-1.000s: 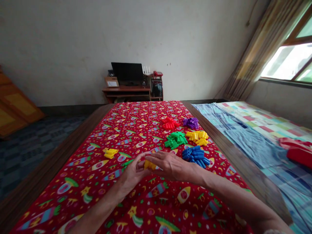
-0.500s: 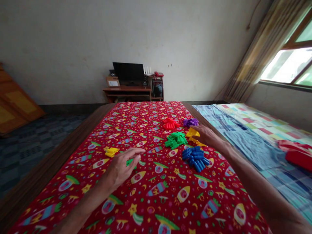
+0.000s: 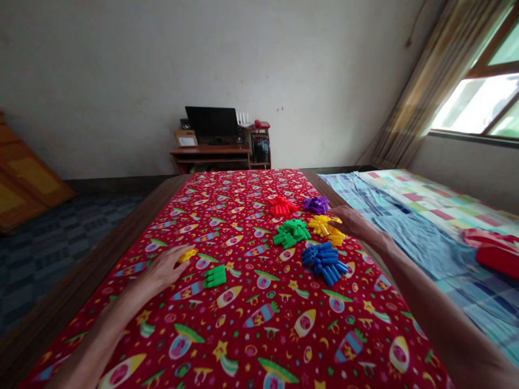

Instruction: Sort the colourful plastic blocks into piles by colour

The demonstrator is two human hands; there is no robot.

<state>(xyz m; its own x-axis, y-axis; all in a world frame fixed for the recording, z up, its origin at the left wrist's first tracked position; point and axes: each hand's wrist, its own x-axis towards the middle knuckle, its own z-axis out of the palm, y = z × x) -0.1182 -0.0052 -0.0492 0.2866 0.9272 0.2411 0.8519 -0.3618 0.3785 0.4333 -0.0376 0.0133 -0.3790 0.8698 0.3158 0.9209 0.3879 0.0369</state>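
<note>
My left hand [image 3: 166, 266] is at the left of the red patterned cloth, its fingers closed around a small yellow toy building block [image 3: 188, 255]. Just to the right of it lies a green block [image 3: 214, 276] with a row of rounded pegs. At the right edge of the cloth my right hand [image 3: 352, 222] touches a pile of yellow blocks [image 3: 322, 225], thumb and fingers apart. Blue blocks [image 3: 324, 262] are heaped on the near side of that pile. Green blocks [image 3: 292, 233] lie left of it, and purple blocks [image 3: 317, 205] and red blocks [image 3: 281, 206] behind.
The red cloth [image 3: 263, 302] covers a long surface with dark brown edges. To the right is a bed with a checked sheet [image 3: 438, 216] and a red object [image 3: 497, 262]. Against the far wall stands a desk [image 3: 211, 153] with a monitor [image 3: 213, 124].
My left hand has moved left, away from the green block, and closed on the yellow block. My right hand has shifted slightly right, and the yellow piece under its fingers now lies with the pile.
</note>
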